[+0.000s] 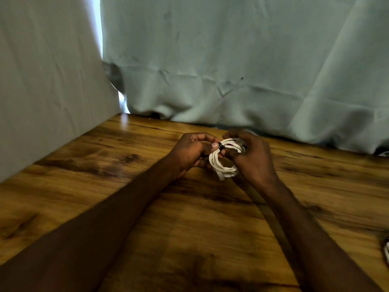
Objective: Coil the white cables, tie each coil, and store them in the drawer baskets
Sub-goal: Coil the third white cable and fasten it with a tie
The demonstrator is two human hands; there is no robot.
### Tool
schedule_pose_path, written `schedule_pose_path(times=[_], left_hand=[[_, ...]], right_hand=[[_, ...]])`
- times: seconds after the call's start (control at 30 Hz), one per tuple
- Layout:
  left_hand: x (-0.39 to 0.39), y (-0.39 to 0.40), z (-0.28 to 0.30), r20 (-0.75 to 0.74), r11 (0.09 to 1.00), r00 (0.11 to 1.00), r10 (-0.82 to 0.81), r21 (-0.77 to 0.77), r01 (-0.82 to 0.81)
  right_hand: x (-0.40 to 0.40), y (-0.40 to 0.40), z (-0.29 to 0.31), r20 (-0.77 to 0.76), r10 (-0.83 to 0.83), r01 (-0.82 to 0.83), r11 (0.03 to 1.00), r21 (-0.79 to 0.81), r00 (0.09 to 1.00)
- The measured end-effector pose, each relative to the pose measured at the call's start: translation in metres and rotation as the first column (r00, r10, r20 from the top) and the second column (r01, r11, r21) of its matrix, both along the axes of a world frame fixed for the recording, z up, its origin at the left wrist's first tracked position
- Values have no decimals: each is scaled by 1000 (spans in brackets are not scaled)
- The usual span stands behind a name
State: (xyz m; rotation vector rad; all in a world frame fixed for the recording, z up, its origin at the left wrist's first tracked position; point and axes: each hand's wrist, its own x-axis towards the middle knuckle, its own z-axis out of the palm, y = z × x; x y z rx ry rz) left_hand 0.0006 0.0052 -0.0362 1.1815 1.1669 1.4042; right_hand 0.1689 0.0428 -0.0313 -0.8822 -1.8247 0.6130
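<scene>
Both forearms reach forward — left hand [190, 151] and right hand [251, 157] close together (fingers curled).

white object [386, 250] cut by right edge, coil's [223, 163] far side behind right hand [251, 157]

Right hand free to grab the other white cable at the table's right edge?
Probably not yet. The right hand grips the white cable coil together with the left hand. The second white cable lies on the bare wooden table with nothing in between.

Dim, soft-focus view; daylight glows through curtain gap [99, 28].
</scene>
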Motion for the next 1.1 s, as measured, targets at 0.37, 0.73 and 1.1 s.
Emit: schedule_pose_path(times=[0.37,0.73,1.1], left_hand=[[5,2,-2,-20,984,997,76,162,-72],[6,-6,11,-69,970,990,124,217,-106],[16,-10,15,165,978,981,105,159,-132]], right_hand=[[-1,1,2,-148,-17,26,998,60,989],[-1,-3,10,-152,19,-12,999,53,988],[-8,-9,7,-237,97,-78,993,87,967]])
